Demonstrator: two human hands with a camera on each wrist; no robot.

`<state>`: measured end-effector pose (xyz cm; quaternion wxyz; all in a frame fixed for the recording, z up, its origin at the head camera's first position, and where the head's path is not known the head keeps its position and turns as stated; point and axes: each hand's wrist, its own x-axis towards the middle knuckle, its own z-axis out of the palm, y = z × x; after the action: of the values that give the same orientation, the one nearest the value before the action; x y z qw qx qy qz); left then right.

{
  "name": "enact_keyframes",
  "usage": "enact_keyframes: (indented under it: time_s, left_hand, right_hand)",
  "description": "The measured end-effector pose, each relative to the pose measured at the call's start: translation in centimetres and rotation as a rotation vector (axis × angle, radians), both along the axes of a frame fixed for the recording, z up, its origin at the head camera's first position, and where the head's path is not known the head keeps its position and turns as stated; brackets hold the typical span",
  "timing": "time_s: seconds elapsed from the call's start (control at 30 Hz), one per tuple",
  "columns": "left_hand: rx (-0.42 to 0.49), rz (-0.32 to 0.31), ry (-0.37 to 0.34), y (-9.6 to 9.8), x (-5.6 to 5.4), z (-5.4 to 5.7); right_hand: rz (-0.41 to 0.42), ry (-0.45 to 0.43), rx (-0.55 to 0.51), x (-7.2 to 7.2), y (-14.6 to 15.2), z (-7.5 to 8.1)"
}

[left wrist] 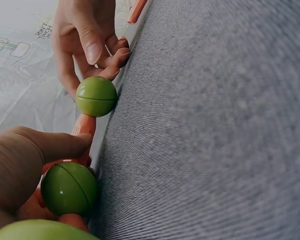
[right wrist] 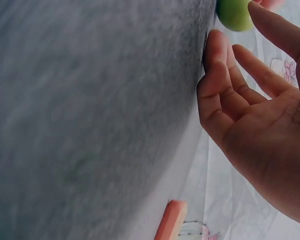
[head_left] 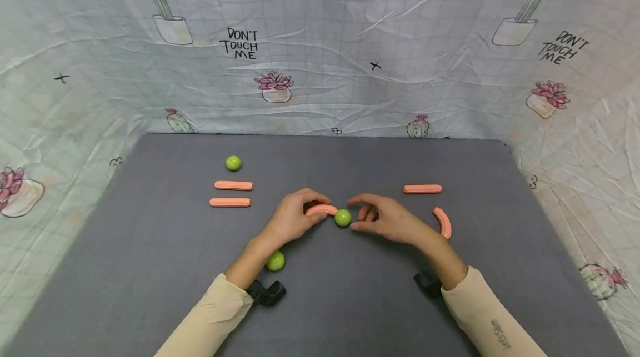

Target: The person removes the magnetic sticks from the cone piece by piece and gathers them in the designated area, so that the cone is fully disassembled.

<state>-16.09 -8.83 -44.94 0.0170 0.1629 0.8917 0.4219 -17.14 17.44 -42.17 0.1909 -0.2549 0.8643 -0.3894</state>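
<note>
Grey counter [head_left: 350, 307] carried all the pieces
Left hand [head_left: 292, 217] over mid-counter, its fingers pinching a salmon curved rod [head_left: 321, 210] between thumb and fingertips
Right hand [head_left: 390, 219] faced it, fingers spread, thumb and forefinger apart just beside the middle green ball [head_left: 342, 217]; could not tell whether they touched it
Step in hand, as I judged it: fitting rod end and ball together; next move seemed to call for the right fingers to steady the ball while the left pressed the rod squarely in
Straight rods [head_left: 230, 202] lay well apart: two at left, one at right
Held rod looked smooth, arched away from the person, right end meeting the ball; a second curved rod [head_left: 443, 222] lay near the right forearm
Middle ball glossy, with a thin seam round it in the left wrist view
</note>
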Motion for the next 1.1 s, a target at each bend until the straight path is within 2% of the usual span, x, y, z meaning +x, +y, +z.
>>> enact_keyframes:
  time_s: [0.23,0.47,0.8,1.1]
  left_hand:
    - [0.026,-0.005,-0.034,-0.2,0.1,0.0]
    - [0.029,-0.004,-0.009,-0.4,0.2,0.1]
    - [0.041,0.031,-0.036,-0.6,1.1,-0.3]
    - [0.043,0.038,-0.033,0.0,0.6,-0.4]
  right_hand:
    - [0.024,0.016,-0.008,-0.2,-0.6,-0.1]
    - [0.037,0.033,-0.019,-0.3,-1.1,-0.1]
    - [0.079,0.070,-0.018,-0.1,-1.9,-1.1]
    - [0.078,0.051,0.001,-0.3,-1.5,-0.7]
